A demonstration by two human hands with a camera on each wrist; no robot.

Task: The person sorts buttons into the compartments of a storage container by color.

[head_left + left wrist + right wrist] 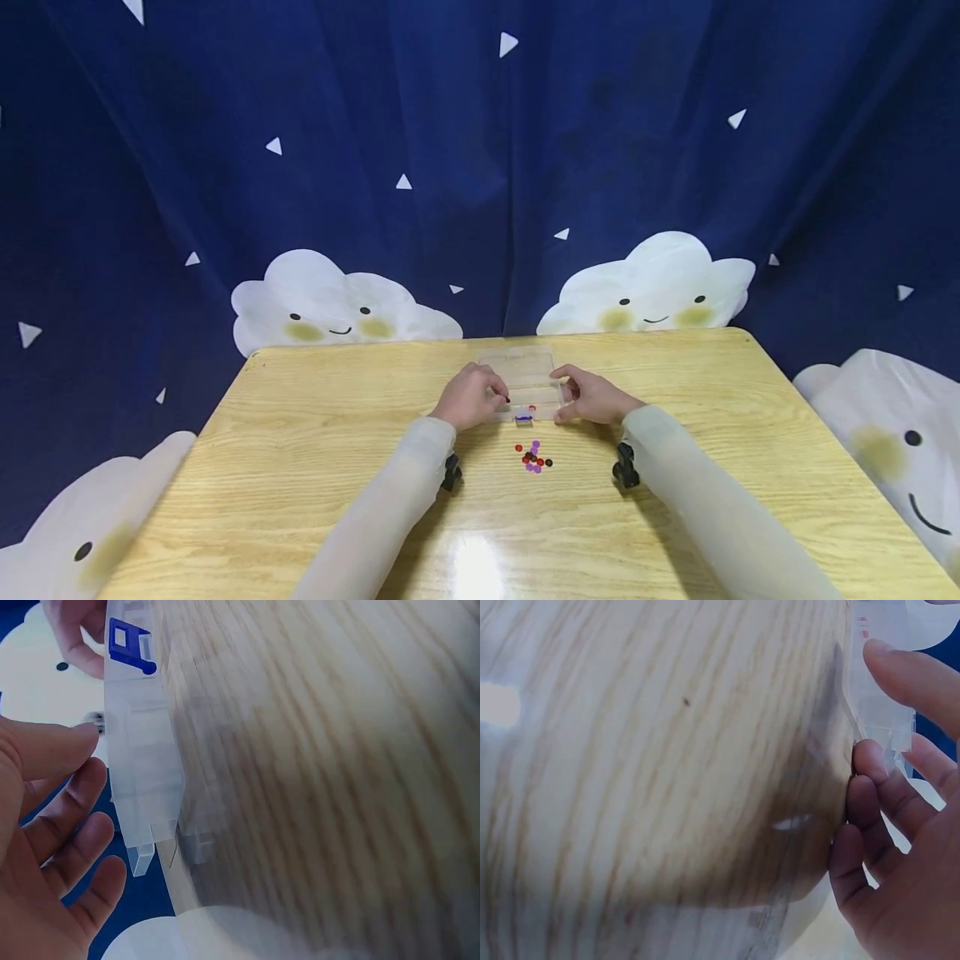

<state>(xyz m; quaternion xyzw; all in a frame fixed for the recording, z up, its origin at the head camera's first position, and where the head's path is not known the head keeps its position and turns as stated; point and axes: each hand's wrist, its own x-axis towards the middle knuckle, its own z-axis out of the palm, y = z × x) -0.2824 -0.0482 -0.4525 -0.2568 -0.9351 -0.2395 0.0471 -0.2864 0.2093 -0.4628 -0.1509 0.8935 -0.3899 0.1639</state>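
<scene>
A clear plastic compartment box [146,780] with a blue latch [129,646] stands on the table, its clear lid [519,365] swung back. Over the box's left part, my left hand [469,397] pinches a small black round piece [507,400] between thumb and fingertips; in the left wrist view that piece is blurred and mostly hidden. My right hand [592,395] grips the box's right end, thumb at the front side and fingers around the corner. One red piece [532,407] shows inside the box, behind the latch.
In front of the box lies a loose cluster of small round red, black and purple pieces [534,459]. The wooden table [322,467] ends at a dark blue curtain [480,167] with white clouds. A black wrist device [626,467] sits at my right sleeve.
</scene>
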